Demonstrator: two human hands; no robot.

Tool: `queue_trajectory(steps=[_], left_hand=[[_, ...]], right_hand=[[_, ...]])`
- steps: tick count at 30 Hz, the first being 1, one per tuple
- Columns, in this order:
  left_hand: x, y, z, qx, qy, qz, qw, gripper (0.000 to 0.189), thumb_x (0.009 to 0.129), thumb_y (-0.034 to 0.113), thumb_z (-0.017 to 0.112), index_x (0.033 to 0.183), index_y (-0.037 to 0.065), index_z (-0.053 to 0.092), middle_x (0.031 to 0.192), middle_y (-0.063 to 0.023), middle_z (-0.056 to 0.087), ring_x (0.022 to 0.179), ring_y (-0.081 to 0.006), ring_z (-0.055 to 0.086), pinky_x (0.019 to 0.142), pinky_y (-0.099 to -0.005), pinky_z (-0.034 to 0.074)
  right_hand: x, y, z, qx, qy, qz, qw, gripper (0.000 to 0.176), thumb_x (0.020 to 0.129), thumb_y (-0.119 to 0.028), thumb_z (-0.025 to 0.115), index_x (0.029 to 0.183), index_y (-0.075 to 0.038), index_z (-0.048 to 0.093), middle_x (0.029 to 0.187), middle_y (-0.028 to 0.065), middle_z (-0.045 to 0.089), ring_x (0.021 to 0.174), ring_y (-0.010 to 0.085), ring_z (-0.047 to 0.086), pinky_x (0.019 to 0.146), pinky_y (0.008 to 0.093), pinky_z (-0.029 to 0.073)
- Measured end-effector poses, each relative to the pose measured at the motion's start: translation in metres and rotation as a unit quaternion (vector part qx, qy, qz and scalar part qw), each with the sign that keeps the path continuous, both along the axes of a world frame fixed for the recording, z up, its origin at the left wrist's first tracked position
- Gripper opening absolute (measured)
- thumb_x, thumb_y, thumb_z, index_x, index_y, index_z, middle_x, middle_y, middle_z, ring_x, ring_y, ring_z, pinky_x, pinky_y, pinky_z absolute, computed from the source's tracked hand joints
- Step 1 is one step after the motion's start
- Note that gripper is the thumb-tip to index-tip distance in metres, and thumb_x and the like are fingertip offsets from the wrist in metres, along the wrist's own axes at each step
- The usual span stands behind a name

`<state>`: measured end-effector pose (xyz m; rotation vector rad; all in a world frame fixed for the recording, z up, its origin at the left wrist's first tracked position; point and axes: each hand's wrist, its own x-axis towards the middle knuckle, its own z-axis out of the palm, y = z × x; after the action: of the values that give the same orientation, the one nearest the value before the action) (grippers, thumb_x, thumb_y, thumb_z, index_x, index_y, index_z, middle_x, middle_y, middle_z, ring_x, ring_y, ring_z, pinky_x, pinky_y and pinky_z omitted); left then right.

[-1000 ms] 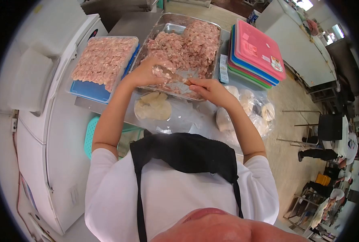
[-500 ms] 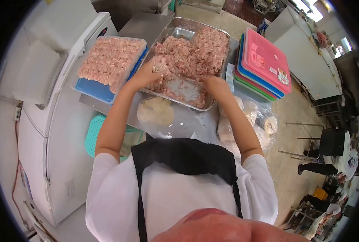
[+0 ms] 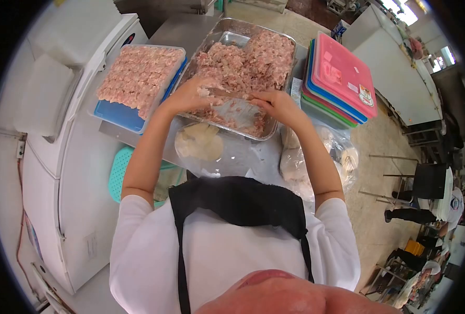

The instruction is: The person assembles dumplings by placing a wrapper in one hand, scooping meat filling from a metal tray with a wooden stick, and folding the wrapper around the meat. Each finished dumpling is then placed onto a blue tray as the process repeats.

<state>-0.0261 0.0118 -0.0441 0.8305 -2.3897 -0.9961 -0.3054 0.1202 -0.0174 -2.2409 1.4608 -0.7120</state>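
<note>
A metal tray [image 3: 271, 131] in front of me holds a large heap of ground meat [image 3: 266, 57], with a scraped area at its near end. My left hand [image 3: 193, 95] is above the tray's left side, fingers curled around a dumpling [image 3: 205, 91] with meat filling, mostly hidden. My right hand [image 3: 275, 104] is closed on a thin, flat spatula [image 3: 232, 94], its blade pointing left and reaching the dumpling. Near the tray's front edge lies a stack of round dough wrappers [image 3: 201, 144] on clear plastic.
At left, a clear container [image 3: 138, 78] full of dumplings stands on a blue lid [image 3: 120, 116]. Stacked colored lids [image 3: 342, 78] and a plastic bag of pale round items [image 3: 321, 157] are at right. A white freezer [image 3: 81, 157] stands left; people work far right.
My right hand has moved left and up, bringing the spatula from the tray to the dumpling. My left hand has turned and closed more around the dumpling.
</note>
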Motion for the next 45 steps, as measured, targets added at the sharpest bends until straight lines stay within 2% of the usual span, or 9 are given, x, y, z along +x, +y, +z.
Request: queue_trajectory(steps=[6, 9, 13, 17, 23, 29, 32, 39, 45], left_hand=[[0.01, -0.015, -0.032, 0.049, -0.004, 0.067, 0.997, 0.056, 0.073, 0.026, 0.074, 0.119, -0.003, 0.058, 0.113, -0.0165, 0.064, 0.105, -0.024, 0.059, 0.094, -0.0337, 0.044], [0.013, -0.013, -0.026, 0.033, -0.034, 0.111, 0.993, 0.069, 0.068, 0.035, 0.079, 0.12, -0.004, 0.056, 0.117, -0.0226, 0.062, 0.113, -0.0313, 0.058, 0.098, -0.0363, 0.043], [0.009, 0.024, 0.023, 0.024, 0.095, 0.081, 0.992, 0.061, 0.071, 0.028, 0.078, 0.122, 0.002, 0.057, 0.119, -0.0184, 0.062, 0.114, -0.0303, 0.057, 0.099, -0.0354, 0.042], [0.007, 0.036, 0.046, -0.006, 0.082, 0.019, 0.996, 0.052, 0.074, 0.021, 0.077, 0.12, 0.007, 0.06, 0.117, -0.0154, 0.063, 0.111, -0.031, 0.058, 0.098, -0.0355, 0.043], [0.022, 0.032, 0.027, -0.067, 0.042, 0.006, 0.997, 0.052, 0.069, 0.022, 0.078, 0.114, 0.004, 0.062, 0.107, -0.019, 0.063, 0.099, -0.0351, 0.061, 0.089, -0.0374, 0.047], [0.046, 0.024, 0.047, -0.035, 0.007, -0.072, 0.997, 0.061, 0.068, 0.029, 0.08, 0.119, 0.002, 0.058, 0.112, -0.0196, 0.062, 0.106, -0.035, 0.059, 0.093, -0.0388, 0.044], [0.07, 0.025, 0.038, 0.019, 0.048, -0.008, 0.999, 0.042, 0.072, 0.021, 0.079, 0.105, 0.002, 0.062, 0.098, -0.0107, 0.066, 0.093, -0.0224, 0.061, 0.088, -0.0353, 0.045], [0.143, 0.028, 0.072, 0.078, 0.031, -0.015, 0.996, 0.049, 0.071, 0.032, 0.08, 0.107, 0.005, 0.062, 0.098, -0.0128, 0.067, 0.094, -0.0249, 0.063, 0.085, -0.0351, 0.047], [0.24, -0.004, 0.051, 0.031, -0.12, 0.029, 0.992, 0.042, 0.071, 0.027, 0.078, 0.102, 0.003, 0.062, 0.084, -0.0119, 0.063, 0.078, -0.0229, 0.06, 0.073, -0.0346, 0.047]], right_hand=[[0.027, -0.004, -0.044, -0.121, -0.039, -0.03, 0.991, 0.022, 0.091, -0.027, 0.057, 0.1, -0.011, 0.068, 0.092, 0.0134, 0.067, 0.086, 0.0331, 0.065, 0.071, 0.043, 0.052], [-0.013, -0.012, -0.056, 0.022, 0.288, -0.095, 0.953, 0.023, 0.091, -0.028, 0.055, 0.099, -0.011, 0.069, 0.096, 0.015, 0.067, 0.088, 0.0341, 0.065, 0.073, 0.0429, 0.052], [-0.019, 0.022, -0.004, 0.08, 0.032, -0.166, 0.982, 0.032, 0.091, -0.033, 0.057, 0.107, -0.008, 0.069, 0.103, 0.0166, 0.067, 0.09, 0.0339, 0.066, 0.075, 0.0393, 0.051], [0.013, 0.044, 0.028, 0.037, -0.186, -0.032, 0.981, 0.033, 0.092, -0.032, 0.059, 0.113, -0.009, 0.067, 0.097, 0.0177, 0.068, 0.087, 0.0346, 0.065, 0.076, 0.0362, 0.051], [0.027, 0.053, 0.055, -0.023, 0.073, -0.074, 0.994, 0.025, 0.091, -0.027, 0.062, 0.107, -0.008, 0.068, 0.089, 0.0121, 0.067, 0.082, 0.0274, 0.065, 0.071, 0.0339, 0.05], [0.078, 0.067, 0.057, -0.096, 0.084, -0.084, 0.988, 0.024, 0.089, -0.028, 0.061, 0.104, -0.01, 0.068, 0.083, 0.012, 0.064, 0.076, 0.0319, 0.063, 0.065, 0.0391, 0.049], [0.082, 0.068, 0.082, -0.111, 0.041, -0.096, 0.988, 0.025, 0.09, -0.028, 0.061, 0.103, -0.009, 0.068, 0.085, 0.0133, 0.065, 0.079, 0.0328, 0.063, 0.066, 0.0414, 0.051], [0.19, 0.06, 0.058, 0.033, -0.023, -0.096, 0.995, 0.029, 0.093, -0.024, 0.058, 0.109, -0.001, 0.064, 0.103, 0.0169, 0.067, 0.095, 0.0353, 0.063, 0.082, 0.0368, 0.049], [0.221, 0.073, 0.01, 0.017, -0.142, -0.183, 0.973, 0.031, 0.093, -0.024, 0.06, 0.114, -0.002, 0.064, 0.097, 0.0103, 0.069, 0.083, 0.019, 0.064, 0.075, 0.0303, 0.049]])
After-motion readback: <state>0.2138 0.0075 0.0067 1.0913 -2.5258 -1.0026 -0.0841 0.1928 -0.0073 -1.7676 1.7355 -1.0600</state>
